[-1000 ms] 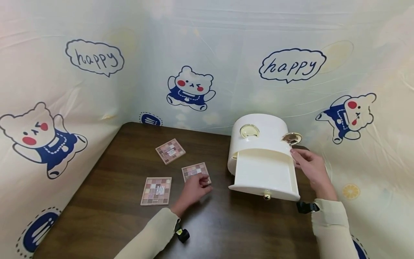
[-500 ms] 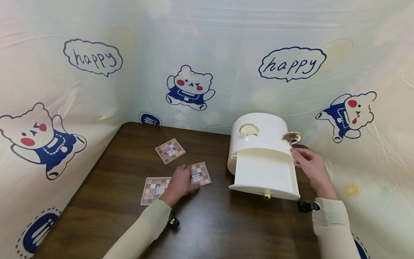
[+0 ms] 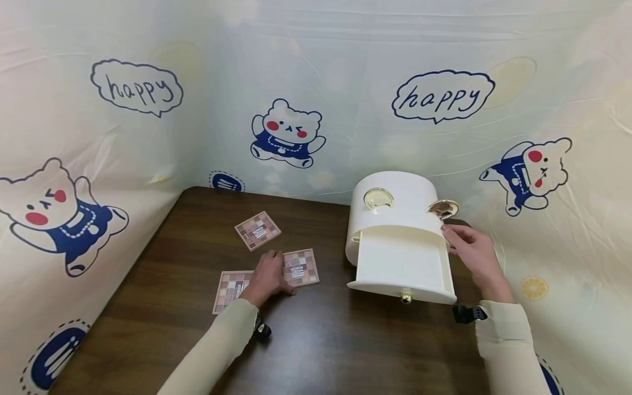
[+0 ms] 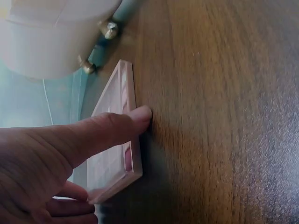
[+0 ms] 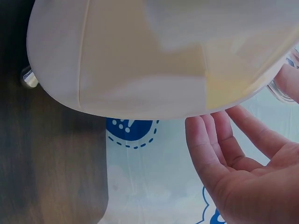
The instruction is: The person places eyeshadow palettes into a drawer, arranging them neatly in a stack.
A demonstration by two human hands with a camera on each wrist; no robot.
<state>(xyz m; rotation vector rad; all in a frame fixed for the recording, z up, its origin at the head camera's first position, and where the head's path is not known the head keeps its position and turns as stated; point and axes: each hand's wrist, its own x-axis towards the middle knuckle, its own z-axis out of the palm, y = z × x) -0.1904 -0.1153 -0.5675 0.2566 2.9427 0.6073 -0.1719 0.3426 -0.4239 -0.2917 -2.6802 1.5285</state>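
My left hand (image 3: 268, 278) pinches the flat, square, pink plastic palette (image 3: 302, 266), half past eight from the white, rounded plastic drawer box (image 3: 407, 214) my right hand (image 3: 476, 258) holds. The palette looks light, stiff, breakable — I'd take it by opposite edges.

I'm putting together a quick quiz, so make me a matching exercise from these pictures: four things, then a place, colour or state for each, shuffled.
Things:
1. Left hand
2. Knob
3. Right hand
4. Drawer

Places, colours, states:
A. Touching the box
B. Pulled out
C. Gold
D. At the edge of a palette

Right pairs: 1-D, 2-C, 3-A, 4-B
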